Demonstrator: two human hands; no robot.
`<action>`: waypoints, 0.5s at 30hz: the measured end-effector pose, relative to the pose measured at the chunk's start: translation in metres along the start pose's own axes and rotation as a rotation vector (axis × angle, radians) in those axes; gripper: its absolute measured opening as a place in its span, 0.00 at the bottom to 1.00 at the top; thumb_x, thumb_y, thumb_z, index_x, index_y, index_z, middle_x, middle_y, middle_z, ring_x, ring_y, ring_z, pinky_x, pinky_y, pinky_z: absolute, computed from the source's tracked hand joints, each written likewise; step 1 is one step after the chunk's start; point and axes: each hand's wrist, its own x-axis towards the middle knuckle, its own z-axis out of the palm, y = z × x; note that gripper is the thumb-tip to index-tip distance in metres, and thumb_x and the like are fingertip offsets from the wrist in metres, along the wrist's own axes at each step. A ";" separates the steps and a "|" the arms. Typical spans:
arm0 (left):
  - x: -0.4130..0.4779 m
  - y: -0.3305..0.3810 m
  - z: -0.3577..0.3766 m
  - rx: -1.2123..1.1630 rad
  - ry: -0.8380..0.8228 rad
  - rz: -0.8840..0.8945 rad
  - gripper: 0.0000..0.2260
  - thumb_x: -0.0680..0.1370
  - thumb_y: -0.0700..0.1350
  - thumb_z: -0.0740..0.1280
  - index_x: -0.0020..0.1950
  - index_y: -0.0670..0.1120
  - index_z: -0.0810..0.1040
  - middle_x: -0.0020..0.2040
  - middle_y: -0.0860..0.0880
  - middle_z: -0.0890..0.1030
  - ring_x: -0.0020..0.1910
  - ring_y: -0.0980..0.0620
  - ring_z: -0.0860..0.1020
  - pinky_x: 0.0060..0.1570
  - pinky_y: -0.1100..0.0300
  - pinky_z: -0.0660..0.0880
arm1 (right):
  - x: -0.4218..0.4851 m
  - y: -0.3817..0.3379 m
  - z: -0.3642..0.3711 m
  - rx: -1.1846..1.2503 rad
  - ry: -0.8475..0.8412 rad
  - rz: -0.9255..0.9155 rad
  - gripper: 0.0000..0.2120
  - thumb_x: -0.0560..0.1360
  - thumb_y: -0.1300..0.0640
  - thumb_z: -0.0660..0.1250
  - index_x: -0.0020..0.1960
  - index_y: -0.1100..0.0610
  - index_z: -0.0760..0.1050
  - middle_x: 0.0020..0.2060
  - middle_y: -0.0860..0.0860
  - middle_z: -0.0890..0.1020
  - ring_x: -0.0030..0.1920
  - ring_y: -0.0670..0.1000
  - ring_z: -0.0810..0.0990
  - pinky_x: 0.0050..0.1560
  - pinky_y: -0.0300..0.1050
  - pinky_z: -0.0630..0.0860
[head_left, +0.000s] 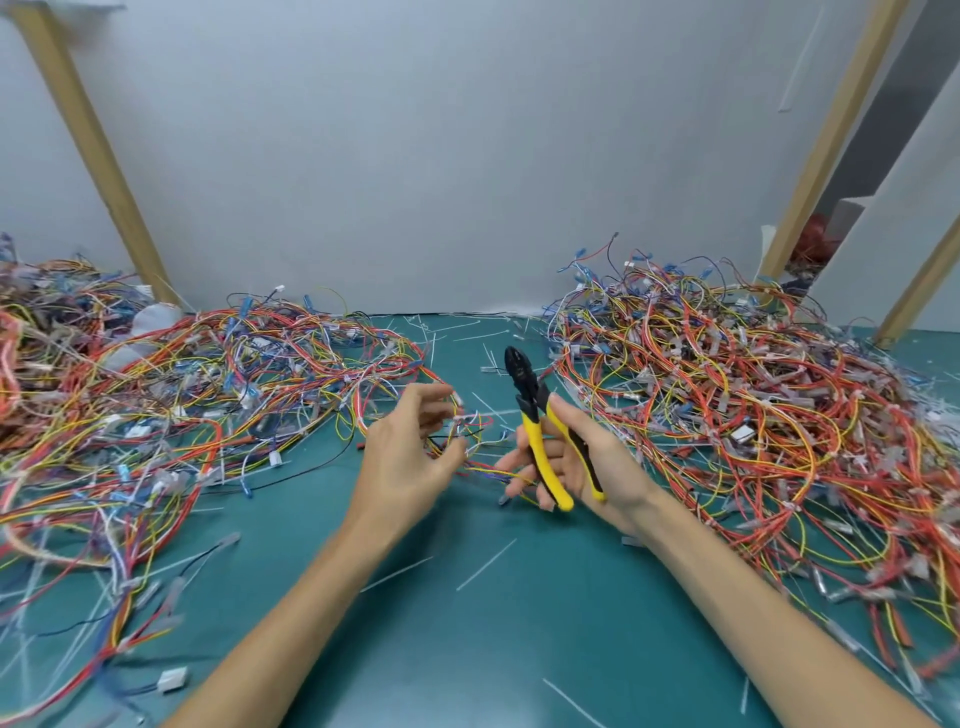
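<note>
Work seemingly midway: gripped yellow-handled black cutting pliers (535, 441) in right hand (618, 467), pinched small multicoloured wire bundle (470, 423) with left hand (405, 452); faced tangled wire heaps (753, 415) on both sides.

This is looking like a small wiring workshop. Tangled wire harnesses (156, 405) are lying heaped along the left edge of the green-matted table (493, 649), and a second heap (753, 415) is sprawling over its right side. Snipped white cable ties (485, 564) are littering the middle. The right hand (566, 467) is gripping yellow-handled cutters (535, 441). Bare wooden struts (88, 150) are leaning against a plain grey partition (441, 156).
</note>
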 end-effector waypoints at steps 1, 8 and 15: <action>0.000 0.000 -0.002 0.079 -0.022 0.051 0.18 0.73 0.34 0.70 0.61 0.45 0.73 0.50 0.57 0.81 0.50 0.63 0.79 0.52 0.73 0.71 | 0.001 0.001 -0.001 -0.001 0.033 -0.007 0.26 0.76 0.36 0.59 0.46 0.60 0.77 0.47 0.64 0.84 0.42 0.62 0.85 0.29 0.44 0.77; 0.003 -0.004 -0.011 0.306 -0.062 0.161 0.12 0.75 0.28 0.65 0.51 0.44 0.76 0.45 0.50 0.85 0.46 0.54 0.83 0.46 0.61 0.77 | 0.002 0.001 -0.013 -0.046 0.383 -0.136 0.26 0.73 0.36 0.58 0.45 0.60 0.77 0.42 0.59 0.85 0.35 0.56 0.84 0.29 0.43 0.77; -0.005 0.009 -0.006 0.131 -0.031 0.001 0.11 0.76 0.50 0.71 0.35 0.49 0.81 0.25 0.54 0.78 0.23 0.59 0.74 0.29 0.65 0.72 | 0.003 0.003 -0.023 0.048 0.539 -0.211 0.24 0.81 0.41 0.54 0.51 0.59 0.78 0.42 0.57 0.84 0.37 0.54 0.81 0.37 0.44 0.77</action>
